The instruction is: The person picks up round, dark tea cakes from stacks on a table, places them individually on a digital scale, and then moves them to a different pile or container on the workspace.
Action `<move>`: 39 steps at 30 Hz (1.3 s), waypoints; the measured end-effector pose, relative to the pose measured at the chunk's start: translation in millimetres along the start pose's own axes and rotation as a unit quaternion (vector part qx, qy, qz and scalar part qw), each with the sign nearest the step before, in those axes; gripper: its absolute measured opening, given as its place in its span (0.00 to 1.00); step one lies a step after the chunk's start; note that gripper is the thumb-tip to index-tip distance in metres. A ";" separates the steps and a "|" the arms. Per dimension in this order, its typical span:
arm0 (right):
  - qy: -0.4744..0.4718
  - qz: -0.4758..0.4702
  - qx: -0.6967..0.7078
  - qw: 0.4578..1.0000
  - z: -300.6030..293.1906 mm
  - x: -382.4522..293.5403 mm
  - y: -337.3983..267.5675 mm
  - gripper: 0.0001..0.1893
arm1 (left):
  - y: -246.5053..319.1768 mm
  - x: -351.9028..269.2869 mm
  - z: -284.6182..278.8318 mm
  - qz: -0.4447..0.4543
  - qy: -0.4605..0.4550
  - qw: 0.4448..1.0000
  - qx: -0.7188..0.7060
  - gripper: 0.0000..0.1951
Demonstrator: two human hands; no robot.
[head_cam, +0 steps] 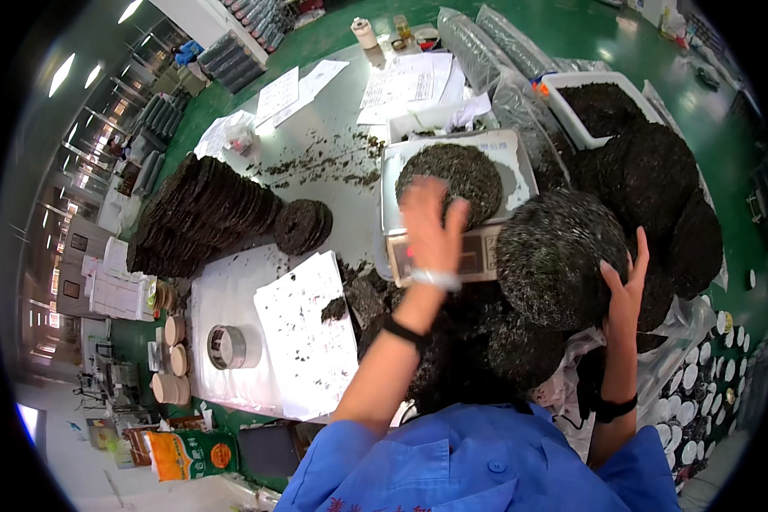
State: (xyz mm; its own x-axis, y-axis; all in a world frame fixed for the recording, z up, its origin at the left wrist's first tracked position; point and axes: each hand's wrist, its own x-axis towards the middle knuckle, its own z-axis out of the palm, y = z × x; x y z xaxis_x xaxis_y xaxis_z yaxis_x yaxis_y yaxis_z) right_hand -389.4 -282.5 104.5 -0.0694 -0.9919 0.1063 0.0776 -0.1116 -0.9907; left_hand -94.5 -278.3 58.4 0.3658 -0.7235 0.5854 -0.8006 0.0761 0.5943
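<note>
A round, dark dried-seaweed cake (pixel 477 173) lies on the metal pan of a digital scale (pixel 518 163). My left hand (pixel 430 224), slightly blurred and fingers spread, is over the cake's near left edge and part of the scale's display. Whether it touches the cake cannot be told. My right hand (pixel 624 281) grips the right edge of a larger round seaweed cake (pixel 557 256), which is tilted up beside the scale. Its thumb rests on the near face, and some fingers are hidden behind. Loose dark seaweed (pixel 461 320) is heaped between my arms.
A long leaning stack of thin seaweed cakes (pixel 198 214) ends at a small round one (pixel 302 225). More large cakes (pixel 646 173) pile up right, below a white tub (pixel 576 83) of seaweed. Printed sheets (pixel 307 320), a metal ring (pixel 226 347) and plastic-wrapped rolls (pixel 473 48) lie about.
</note>
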 end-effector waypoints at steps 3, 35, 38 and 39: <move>-0.039 0.004 0.163 0.986 24.2 36.8 4.8 0.41 | -85.5 32.8 8.7 -0.200 -0.040 0.925 0.322 0.45; -0.242 0.068 0.013 0.968 7.1 -87.5 58.2 0.34 | 95.5 -106.6 -103.1 -0.018 -0.077 0.988 -0.136 0.19; -0.351 0.163 0.296 0.873 -1.6 -106.5 52.3 0.32 | 111.6 -113.5 -97.5 0.204 -0.259 0.937 -0.112 0.22; -0.314 0.079 0.171 0.931 -5.3 -111.1 57.8 0.28 | 115.5 -114.1 -93.0 0.177 -0.282 0.931 -0.149 0.23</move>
State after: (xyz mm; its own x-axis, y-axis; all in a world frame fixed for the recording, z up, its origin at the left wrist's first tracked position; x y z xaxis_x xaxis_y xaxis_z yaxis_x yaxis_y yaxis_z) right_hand -382.5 -178.5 35.0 0.5560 -0.8257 0.0959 0.3562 0.1324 -0.9250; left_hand -184.6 -123.1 111.5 -0.2709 -0.8551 0.4421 -0.6254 0.5055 0.5945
